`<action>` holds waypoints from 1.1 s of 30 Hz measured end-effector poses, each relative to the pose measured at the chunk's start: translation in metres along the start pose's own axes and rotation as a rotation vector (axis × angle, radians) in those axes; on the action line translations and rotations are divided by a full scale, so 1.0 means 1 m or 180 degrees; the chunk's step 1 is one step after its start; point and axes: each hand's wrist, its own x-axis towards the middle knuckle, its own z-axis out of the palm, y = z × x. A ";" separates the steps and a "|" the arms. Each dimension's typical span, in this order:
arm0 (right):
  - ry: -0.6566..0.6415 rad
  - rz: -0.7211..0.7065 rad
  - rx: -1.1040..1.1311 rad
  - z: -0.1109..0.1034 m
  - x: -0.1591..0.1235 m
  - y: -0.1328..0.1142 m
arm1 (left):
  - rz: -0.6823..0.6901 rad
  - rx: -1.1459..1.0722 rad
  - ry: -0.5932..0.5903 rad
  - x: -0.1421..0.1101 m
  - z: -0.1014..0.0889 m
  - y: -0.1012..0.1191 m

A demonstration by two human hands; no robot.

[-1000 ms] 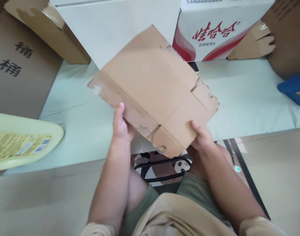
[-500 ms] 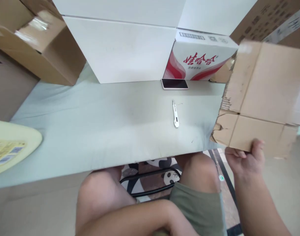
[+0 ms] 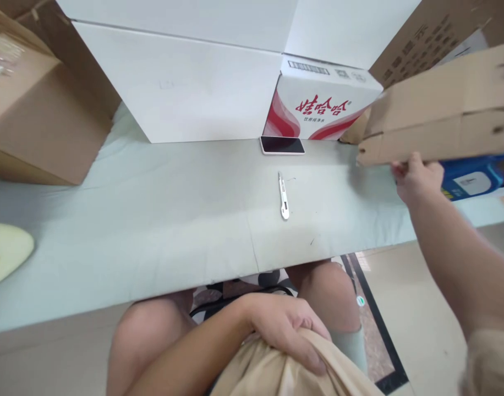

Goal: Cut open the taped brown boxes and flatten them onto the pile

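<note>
My right hand (image 3: 419, 177) is closed on the lower edge of a flattened piece of cardboard (image 3: 437, 110), raised over the right side of the table. Behind and below the cardboard a blue package (image 3: 475, 177) partly shows. My left hand (image 3: 287, 330) is at my lap, its fingers closed on the beige cloth of my shirt (image 3: 301, 363). On the pale green table cover (image 3: 186, 214) lies a white utility knife (image 3: 283, 196), its blade end pointing away from me. Just beyond the knife, a phone (image 3: 282, 145) with a dark screen lies flat.
White boxes (image 3: 186, 88) stand along the back, beside a red-and-white printed box (image 3: 322, 107). A brown carton (image 3: 49, 110) is at the left, a printed carton (image 3: 421, 44) at the back right. A pale yellow bottle (image 3: 8, 250) lies at the left edge.
The cardboard, held by both hands before, has moved to the far right in my right hand alone. My left hand has let go and come to my shirt. Knife and phone have come into view.
</note>
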 end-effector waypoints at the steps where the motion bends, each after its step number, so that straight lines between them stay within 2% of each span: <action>1: -0.0113 0.0165 -0.0028 0.013 0.010 -0.005 | 0.0023 0.0008 0.0000 0.000 -0.001 0.000; 4: -0.0491 0.0622 -0.0180 0.040 0.023 -0.009 | 0.0105 0.0000 -0.0001 0.000 -0.003 0.003; 8: -0.0901 0.0811 -0.0315 0.044 0.005 0.010 | 0.0130 0.0035 -0.0014 -0.008 -0.005 0.010; 12: -0.1293 0.0884 -0.0549 0.034 -0.030 0.028 | 0.0083 0.0240 -0.0075 -0.020 -0.005 0.020; 14: -0.1552 0.0908 -0.0686 0.032 -0.051 0.031 | 0.0104 0.0288 -0.0220 -0.029 -0.004 0.025; 17: -0.2057 0.0838 -0.0862 0.044 -0.090 0.026 | 0.0208 0.0343 -0.0689 -0.045 -0.005 0.032; 19: -0.2484 0.0698 -0.0932 0.064 -0.125 0.019 | 0.0364 0.0395 -0.1000 -0.058 -0.007 0.035; 22: -0.3241 0.0350 -0.0924 0.107 -0.191 0.006 | 0.0694 0.0419 -0.1301 -0.080 -0.012 0.037; 26: -0.4300 -0.0228 -0.0795 0.173 -0.292 -0.013 | 0.1021 0.0234 -0.1364 -0.106 -0.013 0.038; 27: -0.4565 -0.0499 -0.0770 0.189 -0.317 -0.018 | 0.1046 0.0191 -0.1344 -0.112 -0.012 0.040; 29: -0.5049 -0.1503 -0.0744 0.218 -0.364 -0.029 | 0.1158 0.0165 -0.1227 -0.122 -0.009 0.043; 31: -0.5238 -0.2395 -0.0680 0.242 -0.405 -0.040 | 0.1377 0.0238 -0.1149 -0.132 -0.006 0.046; 33: -0.5253 -0.2960 -0.0847 0.260 -0.439 -0.053 | 0.1600 0.0383 -0.1135 -0.140 -0.005 0.046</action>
